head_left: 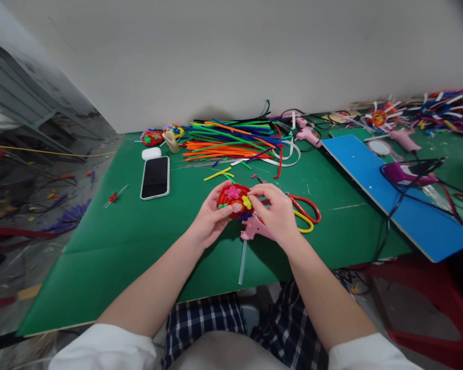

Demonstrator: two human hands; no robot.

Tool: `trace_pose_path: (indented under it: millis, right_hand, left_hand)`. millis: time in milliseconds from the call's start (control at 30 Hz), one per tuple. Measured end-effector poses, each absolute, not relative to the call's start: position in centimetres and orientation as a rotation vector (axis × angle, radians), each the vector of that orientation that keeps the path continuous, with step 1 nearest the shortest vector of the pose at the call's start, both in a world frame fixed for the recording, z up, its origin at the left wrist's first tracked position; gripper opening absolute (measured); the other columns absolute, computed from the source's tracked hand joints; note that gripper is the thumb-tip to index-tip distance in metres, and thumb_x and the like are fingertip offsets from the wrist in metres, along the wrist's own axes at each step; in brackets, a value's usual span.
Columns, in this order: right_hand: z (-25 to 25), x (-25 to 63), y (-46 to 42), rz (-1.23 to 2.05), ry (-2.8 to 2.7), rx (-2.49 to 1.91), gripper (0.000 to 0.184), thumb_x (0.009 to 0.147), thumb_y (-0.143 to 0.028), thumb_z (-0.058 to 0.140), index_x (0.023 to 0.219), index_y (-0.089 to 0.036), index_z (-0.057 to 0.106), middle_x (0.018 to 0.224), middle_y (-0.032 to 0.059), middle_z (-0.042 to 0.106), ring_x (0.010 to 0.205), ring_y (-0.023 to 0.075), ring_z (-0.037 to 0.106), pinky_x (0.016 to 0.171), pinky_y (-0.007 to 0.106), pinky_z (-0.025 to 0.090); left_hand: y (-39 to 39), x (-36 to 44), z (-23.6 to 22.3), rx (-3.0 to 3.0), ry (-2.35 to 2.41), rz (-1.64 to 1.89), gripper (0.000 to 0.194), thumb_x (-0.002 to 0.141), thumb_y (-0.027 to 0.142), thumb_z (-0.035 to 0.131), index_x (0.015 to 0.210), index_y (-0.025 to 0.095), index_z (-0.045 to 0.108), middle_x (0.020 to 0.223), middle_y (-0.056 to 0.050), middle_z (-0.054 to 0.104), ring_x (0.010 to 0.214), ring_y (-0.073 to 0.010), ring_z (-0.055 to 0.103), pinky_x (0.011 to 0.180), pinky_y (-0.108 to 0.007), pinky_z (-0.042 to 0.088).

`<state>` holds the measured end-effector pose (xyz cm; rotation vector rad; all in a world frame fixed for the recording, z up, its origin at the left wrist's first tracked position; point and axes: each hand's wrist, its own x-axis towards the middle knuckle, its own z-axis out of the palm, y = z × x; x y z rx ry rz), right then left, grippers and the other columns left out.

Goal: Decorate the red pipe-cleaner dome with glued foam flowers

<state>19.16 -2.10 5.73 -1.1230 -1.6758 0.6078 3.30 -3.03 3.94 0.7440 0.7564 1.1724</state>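
Note:
My left hand (210,218) grips a red pipe-cleaner ornament (224,196) by its left side, the thumb over its front. Small fuzzy flowers in pink, pale pink, green and purple cover it. At its right edge my right hand (275,213) is closed, fingertips pinching a yellow pipe-cleaner flower (247,202) that touches the ornament. Under that hand lies a pink glue gun (251,227), partly hidden, with a clear glue stick (242,262) sticking out toward me. Scissors (306,213) with red and yellow handles lie just right of the hand.
Behind my hands lies a pile of coloured pipe cleaners (231,141). A phone (155,177) and a white case (152,153) are at the left, near finished ornaments (152,137). A blue board (393,190) with a black cable across it lies right; another pink glue gun (307,134) sits behind.

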Motion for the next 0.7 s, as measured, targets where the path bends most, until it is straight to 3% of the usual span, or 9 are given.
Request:
trace_pose_path:
  millis: [133, 267, 433, 700]
  right_hand:
    - [6.15, 19.52, -2.12, 0.667, -1.598, -1.191, 0.012, 0.080, -0.025, 0.051, 0.085, -0.020, 0.061, 0.089, 0.0043, 0.064, 0.084, 0.0159, 0.059, 0.067, 0.027, 0.049]
    - [6.55, 19.77, -2.23, 0.663, -1.596, -1.301, 0.014, 0.079, -0.031, 0.054, 0.074, -0.020, 0.061, 0.074, 0.0017, 0.063, 0.069, 0.0145, 0.057, 0.067, 0.028, 0.046]
    - [6.44, 19.43, -2.29, 0.847, -1.587, -1.296, 0.014, 0.077, -0.030, 0.056, 0.076, -0.019, 0.063, 0.073, 0.0015, 0.065, 0.067, 0.0145, 0.059, 0.065, 0.027, 0.045]
    - [6.52, 19.29, -2.29, 0.927, -1.516, -1.333, 0.014, 0.074, -0.031, 0.057, 0.071, -0.018, 0.062, 0.069, 0.0000, 0.064, 0.064, 0.0127, 0.057, 0.064, 0.025, 0.044]
  left_hand:
    - [-2.89, 3.28, 4.05, 0.769, 0.752, 1.211, 0.058, 0.064, 0.012, 0.070, 0.116, 0.028, 0.049, 0.112, -0.002, 0.059, 0.099, -0.0146, 0.058, 0.082, -0.024, 0.049]
    - [-2.72, 3.21, 4.09, 0.794, 0.758, 1.280, 0.057, 0.064, 0.012, 0.071, 0.114, 0.027, 0.050, 0.113, -0.003, 0.058, 0.103, -0.0157, 0.056, 0.087, -0.026, 0.047]
    - [-2.65, 3.29, 4.19, 0.827, 0.779, 1.298, 0.055, 0.062, 0.011, 0.073, 0.111, 0.026, 0.052, 0.111, -0.003, 0.060, 0.103, -0.0170, 0.057, 0.091, -0.030, 0.044]
    - [-2.94, 3.43, 4.30, 0.942, 0.827, 1.306, 0.053, 0.059, 0.010, 0.075, 0.107, 0.024, 0.055, 0.108, -0.004, 0.062, 0.097, -0.0189, 0.059, 0.086, -0.032, 0.048]
